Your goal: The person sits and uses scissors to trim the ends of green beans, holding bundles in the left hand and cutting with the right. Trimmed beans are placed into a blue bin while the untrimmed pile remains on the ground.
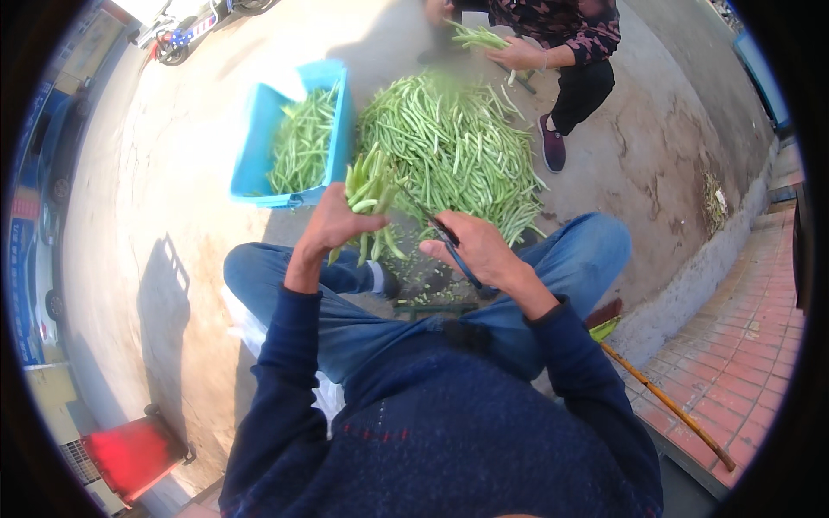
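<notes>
A bunch of green beans (370, 188) is clasped in my left hand (337, 220), the bean ends poking out above and below the fist. My right hand (476, 249) grips a pair of scissors (461, 259) with dark handles; the blades point up and left towards the bunch. How far apart the blades are is hard to tell. Beyond my hands a large heap of green beans (453, 149) lies on the ground. Left of the heap stands a blue plastic crate (343, 139) with green beans (304, 146) inside. Small cut bean ends (421, 278) litter the ground between my feet.
Across the heap another person (570, 39) sits holding a bunch of beans (479, 35). A wooden stick (667, 395) lies at right by the red brick paving (732, 388). A red cart (133, 450) is at lower left, a scooter (178, 39) at upper left.
</notes>
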The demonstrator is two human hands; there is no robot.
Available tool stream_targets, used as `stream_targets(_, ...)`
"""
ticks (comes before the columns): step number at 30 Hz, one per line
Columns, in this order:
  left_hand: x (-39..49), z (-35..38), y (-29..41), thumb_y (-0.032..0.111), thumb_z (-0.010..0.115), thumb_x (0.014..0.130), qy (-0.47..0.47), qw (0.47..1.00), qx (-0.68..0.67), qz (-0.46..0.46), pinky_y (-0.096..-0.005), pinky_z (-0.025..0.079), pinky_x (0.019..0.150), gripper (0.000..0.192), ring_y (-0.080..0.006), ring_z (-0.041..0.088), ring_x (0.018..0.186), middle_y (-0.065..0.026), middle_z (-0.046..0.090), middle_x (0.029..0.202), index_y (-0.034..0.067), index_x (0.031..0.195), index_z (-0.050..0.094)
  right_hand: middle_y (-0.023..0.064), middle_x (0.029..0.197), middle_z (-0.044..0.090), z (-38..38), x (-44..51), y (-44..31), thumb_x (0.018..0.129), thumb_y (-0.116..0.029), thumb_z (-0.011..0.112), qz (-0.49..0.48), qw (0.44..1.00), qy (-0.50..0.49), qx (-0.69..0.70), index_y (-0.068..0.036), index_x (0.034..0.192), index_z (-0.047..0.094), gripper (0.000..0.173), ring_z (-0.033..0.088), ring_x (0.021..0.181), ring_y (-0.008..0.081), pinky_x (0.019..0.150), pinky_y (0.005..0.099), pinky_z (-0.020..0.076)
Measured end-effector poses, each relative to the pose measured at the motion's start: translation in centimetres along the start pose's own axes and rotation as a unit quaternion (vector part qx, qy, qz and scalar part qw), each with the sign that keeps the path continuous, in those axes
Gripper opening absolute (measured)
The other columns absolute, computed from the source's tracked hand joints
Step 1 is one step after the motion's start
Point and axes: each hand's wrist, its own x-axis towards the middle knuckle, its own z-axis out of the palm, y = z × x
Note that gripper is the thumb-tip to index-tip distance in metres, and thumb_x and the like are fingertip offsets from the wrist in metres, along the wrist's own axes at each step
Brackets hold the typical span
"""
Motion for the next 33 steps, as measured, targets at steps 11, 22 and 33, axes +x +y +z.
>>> stream_targets(11,-2.2,-2.9,-2.9,0.006,0.096,0.072,-0.063,0.997,-0.006,0.039,-0.0317,0.058,0.092,0.063,-0.0122,0.07,0.1,-0.0034,0.078,0.113,0.0,0.129,0.071,0.0207,0.078,0.066,1.7,-0.6,-3.0,0.105,-0.042,0.076,0.012,0.999,-0.013,0.035,-0.001,0.1,0.066,0.043,0.068,0.075,0.0445,0.069,0.0492,0.053)
stream_targets(22,-2.2,-3.1,-3.8,0.003,0.097,0.067,-0.111,0.991,-0.073,0.025,-0.034,0.058,0.097,0.079,-0.0154,0.07,0.106,-0.0042,0.075,0.118,0.0,0.138,0.064,0.0198,0.075,0.062,2.1,-0.8,-3.4,0.106,-0.04,0.076,-0.025,0.998,-0.004,0.065,0.0,0.101,0.063,0.042,0.062,0.068,0.0395,0.065,0.0456,0.0509)
stream_targets(33,-1.9,-2.3,-4.9,0.0,0.096,0.067,-0.132,0.987,-0.094,0.019,-0.0346,0.058,0.098,0.091,-0.0143,0.068,0.108,-0.0043,0.073,0.124,0.0,0.149,0.057,0.0191,0.072,0.061,2.8,-1.0,-1.6,0.105,-0.04,0.078,0.009,0.998,0.019,0.059,0.001,0.096,0.061,0.046,0.059,0.062,0.0372,0.063,0.044,0.0505)
